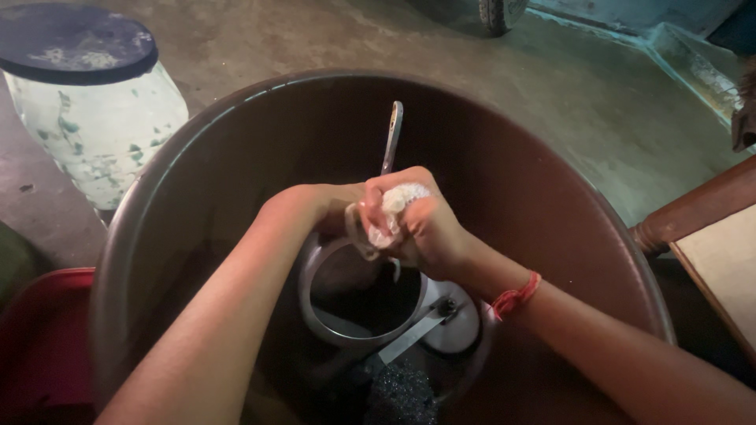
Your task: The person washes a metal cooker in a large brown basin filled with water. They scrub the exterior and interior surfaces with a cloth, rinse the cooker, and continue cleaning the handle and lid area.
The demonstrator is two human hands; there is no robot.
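- Nearest us, our two forearms reach down into a big brown tub (551,205).
- We clamp a white scrub wad (396,206) in our right hand (425,228), grip closed tight around it; the wad's long axis runs up and slightly right, over the pot.
- Our left hand (315,206) closes on the rim of a round steel pot (331,323) lying inside the tub.
- Behind the hands, a metal handle (391,135) points straight up.
- Outside, a lidded white drum (98,118) stands on the floor.
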